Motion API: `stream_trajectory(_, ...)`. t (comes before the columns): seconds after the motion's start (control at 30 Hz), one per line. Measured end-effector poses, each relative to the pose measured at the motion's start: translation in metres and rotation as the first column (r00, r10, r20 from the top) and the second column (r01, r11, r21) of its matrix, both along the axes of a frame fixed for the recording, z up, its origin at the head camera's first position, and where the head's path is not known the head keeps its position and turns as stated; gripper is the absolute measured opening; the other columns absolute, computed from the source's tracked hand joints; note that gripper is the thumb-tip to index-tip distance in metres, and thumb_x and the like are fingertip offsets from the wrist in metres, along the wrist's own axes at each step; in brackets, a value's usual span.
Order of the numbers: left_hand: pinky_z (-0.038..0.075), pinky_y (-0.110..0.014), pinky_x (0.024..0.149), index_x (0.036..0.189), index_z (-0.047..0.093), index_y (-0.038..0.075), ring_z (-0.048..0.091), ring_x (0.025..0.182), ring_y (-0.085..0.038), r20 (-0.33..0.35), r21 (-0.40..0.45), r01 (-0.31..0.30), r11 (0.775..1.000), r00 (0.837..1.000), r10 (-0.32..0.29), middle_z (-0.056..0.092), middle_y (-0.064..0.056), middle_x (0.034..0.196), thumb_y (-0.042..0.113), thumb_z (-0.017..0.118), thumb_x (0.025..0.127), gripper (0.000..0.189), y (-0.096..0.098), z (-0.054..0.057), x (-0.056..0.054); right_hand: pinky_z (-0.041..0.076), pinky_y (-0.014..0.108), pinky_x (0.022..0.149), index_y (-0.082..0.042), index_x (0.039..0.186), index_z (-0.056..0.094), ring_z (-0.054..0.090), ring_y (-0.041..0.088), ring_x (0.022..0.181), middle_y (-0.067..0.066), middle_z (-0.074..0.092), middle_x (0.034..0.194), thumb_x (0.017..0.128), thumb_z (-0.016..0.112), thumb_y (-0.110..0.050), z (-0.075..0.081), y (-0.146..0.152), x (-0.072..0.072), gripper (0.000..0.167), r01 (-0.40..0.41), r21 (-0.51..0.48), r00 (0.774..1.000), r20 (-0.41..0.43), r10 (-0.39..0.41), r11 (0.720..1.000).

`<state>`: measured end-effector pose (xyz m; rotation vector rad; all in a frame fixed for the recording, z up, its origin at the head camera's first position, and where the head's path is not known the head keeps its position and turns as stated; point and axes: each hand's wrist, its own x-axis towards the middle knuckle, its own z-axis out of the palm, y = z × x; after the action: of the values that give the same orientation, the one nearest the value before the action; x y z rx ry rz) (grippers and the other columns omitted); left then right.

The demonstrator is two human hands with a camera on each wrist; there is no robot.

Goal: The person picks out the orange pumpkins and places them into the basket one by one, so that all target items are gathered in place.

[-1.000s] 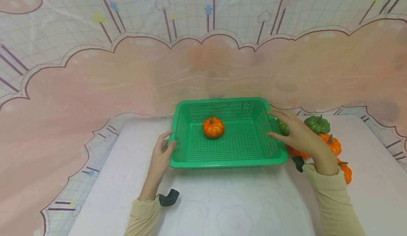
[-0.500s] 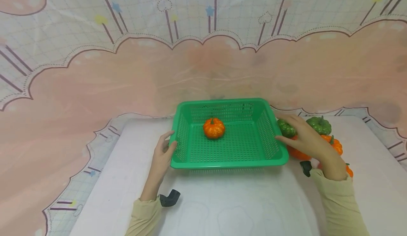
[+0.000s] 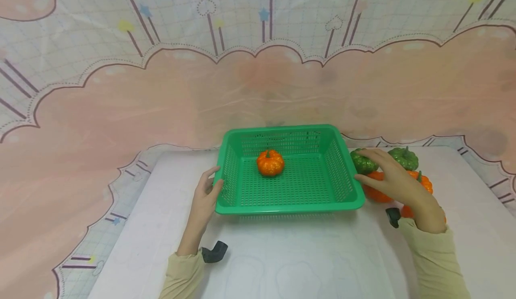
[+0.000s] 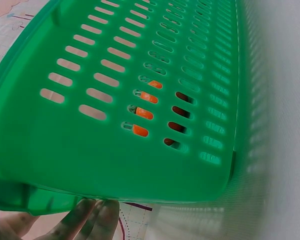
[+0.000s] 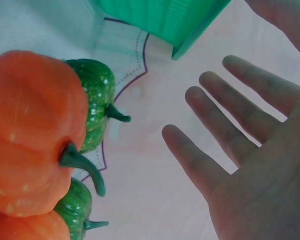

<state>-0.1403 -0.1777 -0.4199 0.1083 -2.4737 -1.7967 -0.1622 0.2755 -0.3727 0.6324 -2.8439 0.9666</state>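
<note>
A green plastic basket (image 3: 288, 208) stands on the white table, with one small orange pumpkin (image 3: 270, 163) inside towards its left. My left hand (image 3: 204, 198) holds the basket's left rim; in the left wrist view its fingertips (image 4: 106, 212) touch the basket's edge. To the right of the basket, my right hand (image 3: 393, 180) hovers over a group of pumpkins with its fingers spread and nothing in them. Beneath and around it are a green pumpkin (image 3: 364, 162), another green pumpkin (image 3: 404, 159) and several orange pumpkins (image 5: 32, 130), partly hidden by the hand.
A patterned cloth (image 3: 258, 88) hangs behind the table, close to the basket's far side. The white tabletop (image 3: 298, 254) stretches in front of the basket. Dark wrist-camera mounts (image 3: 215, 252) stick out at both sleeves.
My right hand has come off the basket's right rim and moved right, above the pumpkins. The left hand and the basket have stayed in place.
</note>
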Motion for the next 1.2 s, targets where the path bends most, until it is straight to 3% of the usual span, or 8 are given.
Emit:
stream_trajectory(0.17, 0.057, -0.044, 0.09, 0.149, 0.039, 0.019, 0.063, 0.117, -0.036, -0.004, 0.001, 0.0, 1.0, 1.0, 0.0, 0.057, -0.02, 0.133, 0.027, 0.05, 0.105, 0.046, 0.0, -0.001, -0.001, 0.03, 0.076, 0.099, -0.003, 0.145, 0.043, 0.03, 0.051, 0.137, 0.025, 0.035, 0.152, 0.091, 0.074, -0.032, -0.001, 0.006, 0.001, 0.068, 0.033, -0.001, 0.997, 0.064, -0.033, 0.999)
stream_trajectory(0.37, 0.057, -0.044, 0.09, 0.149, 0.04, 0.019, 0.063, 0.117, -0.036, -0.007, 0.005, 0.0, 1.0, 1.0, 0.0, 0.058, -0.021, 0.133, 0.027, 0.051, 0.105, 0.046, 0.0, -0.002, -0.001, 0.031, 0.076, 0.099, -0.001, 0.143, 0.045, 0.032, 0.051, 0.136, 0.024, 0.039, 0.15, 0.091, 0.074, -0.031, -0.003, 0.012, 0.003, 0.067, 0.046, 0.0, 0.997, 0.054, -0.046, 0.999)
stream_trajectory(0.47, 0.057, -0.045, 0.091, 0.149, 0.04, 0.018, 0.062, 0.117, -0.037, -0.01, 0.008, 0.004, 1.0, 1.0, -0.004, 0.057, -0.021, 0.133, 0.026, 0.051, 0.105, 0.046, 0.001, -0.002, -0.001, 0.044, 0.063, 0.097, 0.0, 0.145, 0.043, 0.036, 0.049, 0.133, 0.024, 0.037, 0.15, 0.093, 0.072, -0.032, -0.003, 0.015, 0.004, 0.068, 0.049, 0.0, 0.995, 0.083, -0.049, 0.999)
stream_trajectory(0.6, 0.056, -0.047, 0.092, 0.149, 0.04, 0.018, 0.062, 0.118, -0.037, -0.013, 0.013, 0.006, 1.0, 1.0, -0.006, 0.057, -0.021, 0.133, 0.025, 0.05, 0.105, 0.045, 0.002, -0.001, -0.001, 0.046, 0.062, 0.096, -0.001, 0.145, 0.042, 0.037, 0.047, 0.133, 0.024, 0.037, 0.151, 0.093, 0.071, -0.032, -0.004, 0.019, 0.005, 0.067, 0.053, -0.007, 0.993, 0.106, -0.052, 0.999)
stream_trajectory(0.7, 0.056, -0.047, 0.092, 0.149, 0.04, 0.019, 0.062, 0.118, -0.037, -0.013, 0.021, 0.008, 1.0, 1.0, -0.007, 0.057, -0.021, 0.133, 0.024, 0.05, 0.105, 0.045, 0.003, -0.001, -0.001, 0.033, 0.074, 0.099, 0.0, 0.144, 0.042, 0.033, 0.05, 0.136, 0.025, 0.038, 0.15, 0.093, 0.072, -0.032, -0.006, 0.022, 0.005, 0.067, 0.055, -0.012, 0.993, 0.102, -0.053, 0.998)
stream_trajectory(1.2, 0.056, -0.047, 0.091, 0.148, 0.04, 0.019, 0.062, 0.118, -0.036, -0.001, 0.014, 0.001, 1.0, 1.0, -0.001, 0.056, -0.02, 0.134, 0.025, 0.05, 0.105, 0.045, 0.001, 0.002, 0.001, 0.028, 0.076, 0.102, 0.001, 0.147, 0.038, 0.026, 0.054, 0.139, 0.03, 0.032, 0.152, 0.093, 0.071, -0.035, -0.017, 0.027, -0.002, 0.073, 0.065, 0.043, 0.98, 0.188, -0.072, 0.997)
